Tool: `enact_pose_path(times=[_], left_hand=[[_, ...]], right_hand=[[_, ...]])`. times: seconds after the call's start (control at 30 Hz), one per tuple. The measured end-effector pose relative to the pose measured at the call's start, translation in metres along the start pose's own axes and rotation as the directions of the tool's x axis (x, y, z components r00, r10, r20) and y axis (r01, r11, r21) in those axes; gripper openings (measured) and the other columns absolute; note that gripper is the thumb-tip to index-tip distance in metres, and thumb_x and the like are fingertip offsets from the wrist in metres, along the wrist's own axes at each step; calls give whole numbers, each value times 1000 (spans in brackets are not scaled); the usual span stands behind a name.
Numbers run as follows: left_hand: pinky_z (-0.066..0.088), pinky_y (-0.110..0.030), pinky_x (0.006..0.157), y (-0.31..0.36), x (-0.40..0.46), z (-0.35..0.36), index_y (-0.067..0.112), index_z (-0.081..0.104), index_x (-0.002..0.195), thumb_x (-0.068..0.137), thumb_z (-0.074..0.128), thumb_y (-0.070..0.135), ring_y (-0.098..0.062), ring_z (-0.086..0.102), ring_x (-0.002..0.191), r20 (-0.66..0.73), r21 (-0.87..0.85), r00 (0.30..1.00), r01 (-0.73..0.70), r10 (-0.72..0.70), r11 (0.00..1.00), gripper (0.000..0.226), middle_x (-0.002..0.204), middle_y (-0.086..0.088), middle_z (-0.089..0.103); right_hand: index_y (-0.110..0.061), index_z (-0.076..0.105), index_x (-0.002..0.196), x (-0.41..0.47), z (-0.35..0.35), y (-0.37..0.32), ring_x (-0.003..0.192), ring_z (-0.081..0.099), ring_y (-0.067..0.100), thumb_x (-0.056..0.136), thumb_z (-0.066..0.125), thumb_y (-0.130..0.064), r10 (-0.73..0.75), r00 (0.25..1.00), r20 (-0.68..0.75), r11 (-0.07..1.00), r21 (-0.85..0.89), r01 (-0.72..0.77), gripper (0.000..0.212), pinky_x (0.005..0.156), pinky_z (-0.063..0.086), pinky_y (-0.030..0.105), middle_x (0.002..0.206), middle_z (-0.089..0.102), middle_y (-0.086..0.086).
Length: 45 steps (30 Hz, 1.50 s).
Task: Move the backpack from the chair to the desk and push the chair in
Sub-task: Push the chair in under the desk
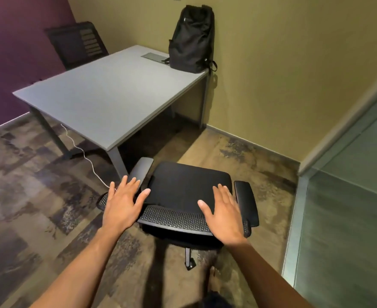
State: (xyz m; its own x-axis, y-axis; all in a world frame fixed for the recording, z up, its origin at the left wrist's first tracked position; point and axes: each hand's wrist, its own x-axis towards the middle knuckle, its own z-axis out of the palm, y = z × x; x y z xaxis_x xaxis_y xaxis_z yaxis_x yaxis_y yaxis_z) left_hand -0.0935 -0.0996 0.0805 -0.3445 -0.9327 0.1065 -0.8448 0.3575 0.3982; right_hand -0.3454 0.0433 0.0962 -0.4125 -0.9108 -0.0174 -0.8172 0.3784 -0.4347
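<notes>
A black backpack [192, 38] stands upright on the far right corner of the grey desk [107, 96], leaning against the yellow wall. A black office chair [189, 185] with a mesh backrest and two armrests stands on the floor in front of the desk's near right corner, its seat bare. My left hand [123, 203] hovers flat, fingers spread, over the left end of the backrest's top. Over the right end of the backrest my right hand [225, 212] is spread the same way. Neither hand holds anything.
A second dark chair [78, 43] sits behind the desk at the purple wall. A white cable [83, 152] trails across the patterned carpet under the desk. A glass partition [347, 218] closes off the right side. A grey cable hatch [154, 56] lies in the desktop.
</notes>
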Motion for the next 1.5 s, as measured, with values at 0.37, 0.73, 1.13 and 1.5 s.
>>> enact_pose_path(times=[0.37,0.73,1.13,1.5], left_hand=[[8,-45,124,10,16,-1,22,51,143,88,14,79,-12,18,151,28,15,999,-18,17,1000,87,154,4,44],[22,-48,120,20,39,3,25,53,141,86,14,80,-16,29,148,109,36,994,4,-8,999,87,151,4,49],[39,-41,82,45,78,13,24,55,54,88,4,81,-17,48,58,172,186,985,-44,12,982,83,49,6,49],[34,-44,91,65,140,32,25,62,64,94,4,69,-23,60,76,218,254,976,-31,-25,967,79,67,1,67]], right_hand=[[-10,42,146,11,1,-6,150,18,17,95,39,-63,-57,993,-106,998,-41,53,74,121,12,38,158,34,7],[1,68,118,33,1,2,130,54,31,87,65,-50,-102,947,-305,994,-60,87,59,104,45,52,131,63,19],[-18,63,128,99,-18,31,139,41,17,91,39,-71,-81,995,65,993,-77,86,69,111,30,34,142,57,3],[-26,72,84,177,-28,50,83,65,24,76,28,-84,-211,969,126,955,-183,232,74,69,42,33,78,72,-4]])
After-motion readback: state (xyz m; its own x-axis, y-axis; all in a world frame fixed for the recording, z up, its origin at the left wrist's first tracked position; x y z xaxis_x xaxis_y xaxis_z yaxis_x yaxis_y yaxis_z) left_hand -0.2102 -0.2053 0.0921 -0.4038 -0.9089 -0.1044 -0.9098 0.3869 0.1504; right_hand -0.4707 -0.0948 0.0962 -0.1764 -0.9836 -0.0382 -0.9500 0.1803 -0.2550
